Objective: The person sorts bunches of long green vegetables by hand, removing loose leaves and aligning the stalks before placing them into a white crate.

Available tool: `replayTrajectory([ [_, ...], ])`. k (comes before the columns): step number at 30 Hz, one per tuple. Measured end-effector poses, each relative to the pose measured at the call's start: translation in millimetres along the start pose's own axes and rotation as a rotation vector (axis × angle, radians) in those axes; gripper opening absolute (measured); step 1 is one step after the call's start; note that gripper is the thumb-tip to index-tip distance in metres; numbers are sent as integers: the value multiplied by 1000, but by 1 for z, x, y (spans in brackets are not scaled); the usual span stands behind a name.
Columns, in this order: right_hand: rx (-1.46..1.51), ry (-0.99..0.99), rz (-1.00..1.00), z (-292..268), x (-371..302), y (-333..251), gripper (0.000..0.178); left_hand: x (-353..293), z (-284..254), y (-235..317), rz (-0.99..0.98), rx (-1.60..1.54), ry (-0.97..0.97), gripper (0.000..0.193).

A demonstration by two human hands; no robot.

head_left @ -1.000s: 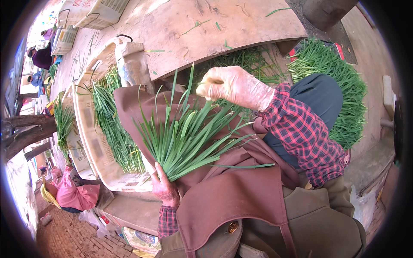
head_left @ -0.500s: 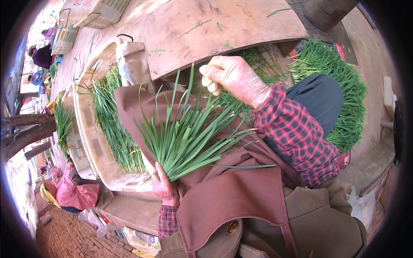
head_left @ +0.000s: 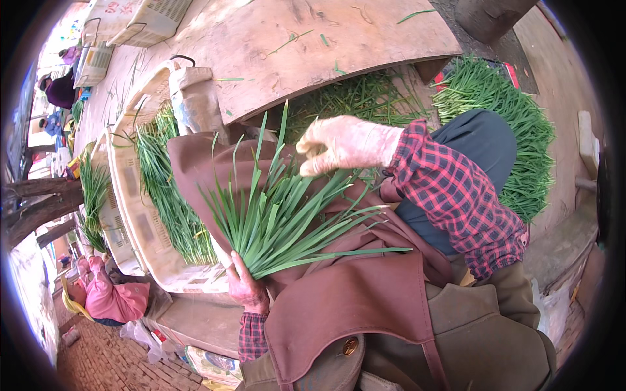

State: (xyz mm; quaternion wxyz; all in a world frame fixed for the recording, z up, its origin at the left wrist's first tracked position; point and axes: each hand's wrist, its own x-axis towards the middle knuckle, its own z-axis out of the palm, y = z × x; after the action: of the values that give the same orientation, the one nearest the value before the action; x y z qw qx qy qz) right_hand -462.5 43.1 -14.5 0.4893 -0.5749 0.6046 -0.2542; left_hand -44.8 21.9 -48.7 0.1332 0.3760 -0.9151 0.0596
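My left hand grips a bunch of garlic chives at its gathered end. The long green leaves fan out to the right and away over the maroon apron on my lap. One leaf sticks out to the right, apart from the rest. My right hand is gloved and hangs just above the far right side of the bunch. Its thumb and fingers are curved with a gap between them, and I see nothing in them.
Beside my left knee stands a cream plastic crate holding more chives. A wooden board with leaf scraps lies ahead. A large heap of chives is at the right. People in the left background include one in pink.
My right hand has come down and nearer to the bunch, and its closed fingers have parted. My left hand keeps its hold on the chives.
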Motion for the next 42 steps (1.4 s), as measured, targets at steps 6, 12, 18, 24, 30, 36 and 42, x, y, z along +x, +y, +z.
replayTrajectory([
  [6, 157, -5, -125, 45, 11, 6, 29, -1, 0, 0, -4, 26, -12, 62],
  [12, 688, 443, -100, 64, 9, 9, 17, 3, -2, 5, -5, 48, -16, 62],
  [18, 80, 703, -43, 17, -12, 38, 15, 2, -1, 5, -11, 18, -13, 63],
  [24, 287, 329, 320, 29, -10, 35, 51, 3, -4, 7, -14, 20, -13, 64],
  [30, 604, 214, 49, 66, 14, 47, 27, 8, -4, 8, 22, 16, 2, 63],
  [36, 614, 452, 364, 20, -3, 38, 20, 3, -3, 5, 0, 20, -16, 63],
  [42, 269, 494, 204, 50, 19, 41, 29, 2, -1, 5, -10, 29, -9, 61],
])
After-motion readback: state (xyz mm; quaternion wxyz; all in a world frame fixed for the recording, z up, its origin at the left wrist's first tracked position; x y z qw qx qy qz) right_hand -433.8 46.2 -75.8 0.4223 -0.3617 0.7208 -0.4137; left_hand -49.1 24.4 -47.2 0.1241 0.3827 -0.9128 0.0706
